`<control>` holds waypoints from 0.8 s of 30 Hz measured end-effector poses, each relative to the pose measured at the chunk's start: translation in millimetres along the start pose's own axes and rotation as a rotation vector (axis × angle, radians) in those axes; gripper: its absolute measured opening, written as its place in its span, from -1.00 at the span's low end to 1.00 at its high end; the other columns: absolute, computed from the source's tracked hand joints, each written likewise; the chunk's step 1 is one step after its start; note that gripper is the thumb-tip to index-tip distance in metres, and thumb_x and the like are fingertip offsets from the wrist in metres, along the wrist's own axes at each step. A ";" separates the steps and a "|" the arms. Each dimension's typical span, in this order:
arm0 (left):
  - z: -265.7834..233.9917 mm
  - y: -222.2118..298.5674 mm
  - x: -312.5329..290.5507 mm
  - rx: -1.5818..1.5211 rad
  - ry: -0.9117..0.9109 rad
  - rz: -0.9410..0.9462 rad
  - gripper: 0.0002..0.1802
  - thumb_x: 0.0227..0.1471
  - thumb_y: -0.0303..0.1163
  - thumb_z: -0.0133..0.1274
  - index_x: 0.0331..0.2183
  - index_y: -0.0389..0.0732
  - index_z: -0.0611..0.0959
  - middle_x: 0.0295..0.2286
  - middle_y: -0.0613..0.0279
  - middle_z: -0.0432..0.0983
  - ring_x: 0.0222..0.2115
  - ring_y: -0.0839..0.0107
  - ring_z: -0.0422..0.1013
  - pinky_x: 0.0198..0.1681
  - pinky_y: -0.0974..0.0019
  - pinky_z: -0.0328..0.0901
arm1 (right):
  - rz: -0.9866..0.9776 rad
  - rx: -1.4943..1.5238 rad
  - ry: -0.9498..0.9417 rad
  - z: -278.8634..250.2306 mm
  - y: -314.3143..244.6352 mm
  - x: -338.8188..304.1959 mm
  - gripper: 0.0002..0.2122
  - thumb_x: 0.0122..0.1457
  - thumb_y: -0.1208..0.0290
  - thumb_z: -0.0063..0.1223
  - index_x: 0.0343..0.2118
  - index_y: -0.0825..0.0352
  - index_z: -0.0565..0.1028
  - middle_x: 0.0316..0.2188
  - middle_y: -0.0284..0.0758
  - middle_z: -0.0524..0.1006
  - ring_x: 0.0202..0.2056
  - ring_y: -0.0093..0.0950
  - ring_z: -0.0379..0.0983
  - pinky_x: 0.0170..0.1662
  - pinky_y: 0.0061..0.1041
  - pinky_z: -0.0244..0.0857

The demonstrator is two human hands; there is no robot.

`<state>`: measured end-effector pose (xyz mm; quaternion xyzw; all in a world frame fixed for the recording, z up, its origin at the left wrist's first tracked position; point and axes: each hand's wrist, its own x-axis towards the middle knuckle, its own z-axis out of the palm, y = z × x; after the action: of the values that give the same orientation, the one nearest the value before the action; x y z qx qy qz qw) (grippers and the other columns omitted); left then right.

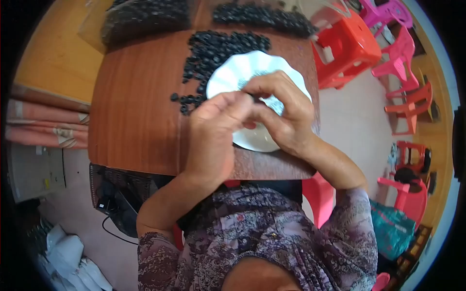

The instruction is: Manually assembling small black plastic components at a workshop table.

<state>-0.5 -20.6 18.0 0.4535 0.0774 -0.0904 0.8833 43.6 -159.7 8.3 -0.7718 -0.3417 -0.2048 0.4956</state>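
My left hand [216,128] and my right hand [281,111] meet fingertip to fingertip over a white scalloped bowl [242,68] on a brown wooden table [136,111]. Between the fingertips I pinch a small dark piece [252,97], mostly hidden by the fingers. A loose heap of small black round pieces [213,51] lies on the table just beyond and left of the bowl. The bowl's inside is largely covered by my hands.
More black pieces lie in heaps [262,14] and in a clear bag [145,17] at the table's far edge. Red and pink plastic chairs [349,46] stand to the right. A dark basket [121,194] and white bags [68,252] sit on the floor at left.
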 end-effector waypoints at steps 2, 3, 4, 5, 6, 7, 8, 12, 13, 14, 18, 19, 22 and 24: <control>-3.2 -5.2 1.5 -0.033 -0.007 0.044 -0.82 0.02 -0.44 0.06 -0.34 -0.36 0.52 -0.46 0.29 0.47 -0.43 0.59 0.35 -0.30 0.52 0.23 | -0.037 -0.037 -0.035 -1.4 -8.4 2.5 -0.76 -0.26 0.63 0.16 -0.41 0.38 0.47 -0.45 -0.27 0.49 -0.45 -0.35 0.37 -0.37 -0.45 0.23; -5.8 -5.6 3.0 -0.037 -0.002 0.052 -0.86 0.02 -0.47 0.06 -0.35 -0.34 0.52 -0.47 0.30 0.46 -0.45 0.59 0.35 -0.32 0.55 0.23 | -0.020 -0.043 -0.059 -2.1 -11.5 2.3 -0.72 -0.24 0.61 0.18 -0.35 0.38 0.50 -0.41 -0.26 0.49 -0.42 -0.36 0.38 -0.36 -0.45 0.24; -9.8 -5.2 3.8 -0.041 -0.014 0.084 -0.85 0.01 -0.48 0.06 -0.34 -0.34 0.52 -0.46 0.29 0.47 -0.46 0.61 0.35 -0.34 0.56 0.23 | -0.005 -0.008 -0.075 0.3 -15.3 3.3 -0.70 -0.23 0.61 0.18 -0.31 0.37 0.51 -0.39 -0.25 0.49 -0.40 -0.36 0.38 -0.35 -0.45 0.24; -12.5 -0.5 2.5 -0.010 -0.030 0.107 -0.85 0.01 -0.48 0.06 -0.34 -0.34 0.51 -0.45 0.27 0.48 -0.45 0.61 0.35 -0.34 0.56 0.23 | 0.016 0.019 -0.093 -0.6 -17.8 2.5 -0.67 -0.22 0.61 0.19 -0.28 0.37 0.52 -0.36 -0.24 0.49 -0.37 -0.36 0.38 -0.33 -0.46 0.25; -15.2 3.8 2.1 0.021 -0.045 0.127 -0.85 0.02 -0.47 0.05 -0.34 -0.34 0.51 -0.45 0.26 0.48 -0.45 0.61 0.35 -0.35 0.56 0.24 | 0.011 0.071 -0.146 -2.4 -17.3 2.8 -0.59 -0.18 0.60 0.20 -0.16 0.37 0.48 -0.31 -0.24 0.49 -0.33 -0.39 0.38 -0.32 -0.48 0.26; -19.0 6.3 3.8 0.058 -0.052 0.150 -0.85 0.03 -0.46 0.04 -0.34 -0.33 0.50 -0.46 0.23 0.49 -0.48 0.60 0.37 -0.37 0.56 0.25 | 0.079 0.135 -0.118 -2.0 -20.9 3.4 -0.56 -0.17 0.60 0.19 -0.11 0.37 0.45 -0.30 -0.25 0.49 -0.32 -0.41 0.38 -0.32 -0.50 0.26; -22.5 13.4 5.2 0.103 -0.046 0.162 -0.86 0.04 -0.45 0.03 -0.35 -0.33 0.50 -0.48 0.24 0.49 -0.51 0.59 0.37 -0.39 0.56 0.25 | 0.151 0.200 -0.094 -1.4 -23.4 3.8 -0.53 -0.15 0.59 0.19 -0.07 0.37 0.42 -0.29 -0.25 0.50 -0.31 -0.43 0.38 -0.32 -0.52 0.27; -35.3 60.3 38.0 0.324 0.078 0.237 -0.87 -0.04 -0.45 0.06 -0.40 -0.31 0.52 -0.56 0.26 0.45 -0.62 0.56 0.35 -0.53 0.53 0.26 | 0.284 0.291 -0.115 -10.1 -8.6 3.3 -0.69 -0.02 0.61 0.13 -0.15 0.40 0.44 -0.32 -0.29 0.52 -0.35 -0.58 0.41 -0.28 -0.62 0.30; -36.6 74.5 51.9 0.394 0.069 0.389 -0.88 -0.08 -0.47 0.06 -0.43 -0.30 0.53 -0.58 0.26 0.45 -0.64 0.56 0.34 -0.58 0.51 0.25 | 0.400 0.323 -0.136 -12.3 -5.9 2.2 -0.72 0.01 0.62 0.10 -0.16 0.45 0.44 -0.32 -0.27 0.51 -0.31 -0.54 0.43 -0.22 -0.59 0.30; -36.2 92.6 66.3 0.486 0.086 0.489 -0.86 -0.10 -0.47 0.08 -0.41 -0.31 0.55 -0.59 0.24 0.45 -0.65 0.52 0.34 -0.56 0.50 0.25 | 0.524 0.353 -0.163 -15.3 -5.9 -0.5 -0.74 0.04 0.63 0.07 -0.17 0.49 0.44 -0.32 -0.25 0.50 -0.27 -0.50 0.45 -0.16 -0.57 0.31; -46.1 161.6 132.1 0.835 0.265 0.810 -0.85 -0.09 -0.41 0.07 -0.39 -0.23 0.60 -0.66 0.25 0.46 -0.71 0.50 0.37 -0.63 0.41 0.27 | 0.539 0.410 -0.115 -14.1 -9.5 -0.8 -0.86 0.06 0.64 0.06 -0.29 0.45 0.51 -0.42 -0.32 0.55 -0.33 -0.59 0.48 -0.22 -0.65 0.34; -50.7 176.4 153.9 0.832 0.277 0.790 -0.85 -0.09 -0.41 0.07 -0.39 -0.23 0.60 -0.66 0.25 0.46 -0.71 0.50 0.37 -0.63 0.41 0.27 | 0.551 0.405 -0.132 -13.7 -8.2 0.5 -0.86 0.06 0.65 0.05 -0.29 0.46 0.51 -0.41 -0.32 0.54 -0.32 -0.58 0.48 -0.22 -0.64 0.35; -52.5 208.9 165.3 1.251 0.565 0.778 -0.78 -0.07 -0.35 0.00 -0.41 -0.30 0.59 -0.61 0.20 0.49 -0.63 0.44 0.41 -0.56 0.36 0.30 | 0.523 0.386 -0.147 -11.3 -7.5 4.1 -0.86 0.05 0.66 0.05 -0.29 0.46 0.51 -0.42 -0.31 0.54 -0.32 -0.57 0.49 -0.22 -0.64 0.35; -49.7 189.9 153.9 1.409 0.693 0.997 -0.77 -0.08 -0.35 0.00 -0.38 -0.29 0.58 -0.57 0.18 0.50 -0.58 0.43 0.43 -0.50 0.37 0.30 | 0.513 0.359 -0.149 -15.5 -5.1 2.3 -0.86 0.05 0.66 0.04 -0.29 0.46 0.51 -0.42 -0.31 0.54 -0.32 -0.57 0.49 -0.22 -0.64 0.35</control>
<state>189.9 114.8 105.1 0.8679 0.0602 0.4138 0.2683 41.8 -171.6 19.6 -0.7457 -0.2019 0.0475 0.6332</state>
